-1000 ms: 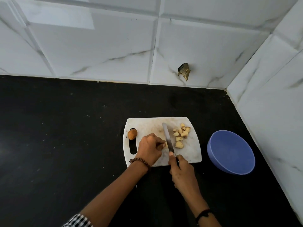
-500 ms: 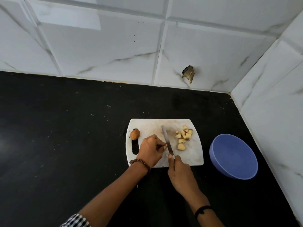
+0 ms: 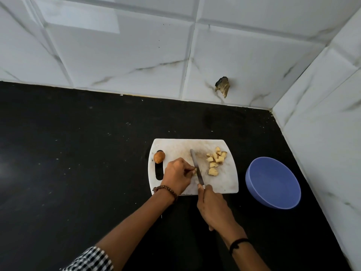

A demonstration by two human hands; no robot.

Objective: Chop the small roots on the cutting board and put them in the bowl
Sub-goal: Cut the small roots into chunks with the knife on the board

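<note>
A white cutting board [image 3: 175,146] lies on the black counter. My left hand [image 3: 176,175] pinches a small root piece [image 3: 194,170] on the board, mostly hidden by the fingers. My right hand [image 3: 212,207] grips a knife [image 3: 197,167] by the handle, its blade lying against the pinched piece. Several pale chopped chunks [image 3: 214,160] lie in a loose pile on the board's right half. One whole brown root [image 3: 159,157] rests at the top of the board's handle slot. An empty blue bowl [image 3: 273,182] stands to the right of the board.
White marble-look tiled walls close the back and right side of the counter [image 3: 78,153]. A dark chipped hole [image 3: 222,86] marks the back wall above the board. A beaded bracelet sits on my left wrist, a dark band on the right.
The view has shifted slightly. The knife blade has drawn back a little toward me along the pinched piece. The chunks, whole root and bowl have not moved.
</note>
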